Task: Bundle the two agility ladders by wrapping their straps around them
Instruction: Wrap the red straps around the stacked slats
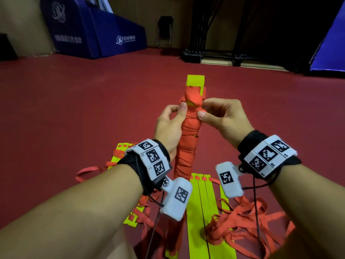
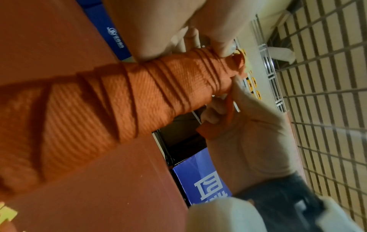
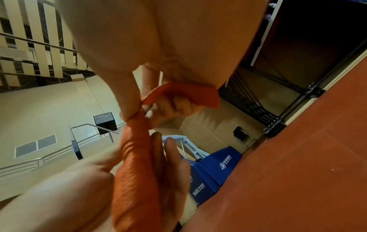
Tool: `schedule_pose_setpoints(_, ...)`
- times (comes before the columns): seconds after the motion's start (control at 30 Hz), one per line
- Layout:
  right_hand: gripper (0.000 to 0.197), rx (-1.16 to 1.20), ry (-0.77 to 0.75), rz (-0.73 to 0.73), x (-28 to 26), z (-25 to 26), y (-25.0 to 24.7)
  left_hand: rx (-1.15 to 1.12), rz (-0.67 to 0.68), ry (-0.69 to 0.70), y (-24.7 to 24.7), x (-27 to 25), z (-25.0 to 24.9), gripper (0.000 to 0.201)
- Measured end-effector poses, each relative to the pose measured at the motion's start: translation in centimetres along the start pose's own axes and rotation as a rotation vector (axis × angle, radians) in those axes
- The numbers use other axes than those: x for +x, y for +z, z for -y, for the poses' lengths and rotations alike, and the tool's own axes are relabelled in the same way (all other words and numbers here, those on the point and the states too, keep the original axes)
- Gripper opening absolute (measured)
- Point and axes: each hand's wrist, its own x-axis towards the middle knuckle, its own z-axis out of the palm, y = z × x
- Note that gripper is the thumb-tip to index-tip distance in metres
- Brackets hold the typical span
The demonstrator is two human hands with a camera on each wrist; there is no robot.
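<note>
One agility ladder is a tight bundle [image 1: 187,139] of yellow rungs wound in red strap, and I hold it tilted up off the floor. A knot [image 1: 193,100] sits near its far end, below a bare yellow rung tip [image 1: 195,80]. My left hand [image 1: 179,113] grips the bundle [image 2: 119,102] from the left, thumb beside the knot. My right hand [image 1: 203,109] pinches the short strap end [image 3: 188,94] at the knot. The second ladder [image 1: 201,212] lies loose on the floor under my wrists, its red straps [image 1: 242,221] in a tangle to the right.
More yellow rungs [image 1: 119,152] lie on the red floor [image 1: 74,109] to the left. Blue padded equipment [image 1: 93,28] stands at the back left, a folding chair [image 1: 164,32] and a black metal rack [image 1: 214,55] behind, and a blue mat [image 1: 332,43] at the right.
</note>
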Motion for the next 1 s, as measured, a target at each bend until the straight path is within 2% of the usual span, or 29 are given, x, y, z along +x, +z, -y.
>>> schedule_pose_setpoints(0.1,0.021,0.038,-0.025,-0.026,-0.1,0.3,0.0,-0.062,0.031,-0.089,-0.3,0.1,-0.3,0.026)
schedule_pose_setpoints(0.3,0.028,0.013,-0.024,0.008,-0.1,0.4,0.3,-0.023,-0.028,-0.058,-0.7,0.2,-0.2,0.028)
schedule_pose_setpoints(0.43,0.026,-0.056,-0.025,-0.048,-0.1,0.4,0.8,0.036,-0.062,-0.084,-0.7,0.3,0.0,0.031)
schedule_pose_setpoints(0.6,0.011,-0.069,0.068,-0.204,0.1,-0.1,0.8,0.004,0.056,-0.109,-0.4,-0.3,-0.4,0.024)
schedule_pose_setpoints(0.7,0.011,-0.049,0.11,-0.26,0.4,-0.2,0.5,-0.018,0.134,-0.125,0.0,-0.7,-0.7,0.017)
schedule_pose_setpoints(0.8,0.014,-0.013,0.117,-0.247,0.2,-0.3,0.8,0.033,0.163,-0.049,0.5,-0.8,0.1,0.012)
schedule_pose_setpoints(0.9,0.013,0.001,0.125,-0.22,0.0,-0.5,0.9,0.091,0.125,0.034,0.6,-0.7,0.9,0.024)
schedule_pose_setpoints(1.0,0.01,0.063,0.119,-0.206,0.0,-0.3,0.6,0.052,0.11,0.043,0.3,-0.3,0.6,0.012)
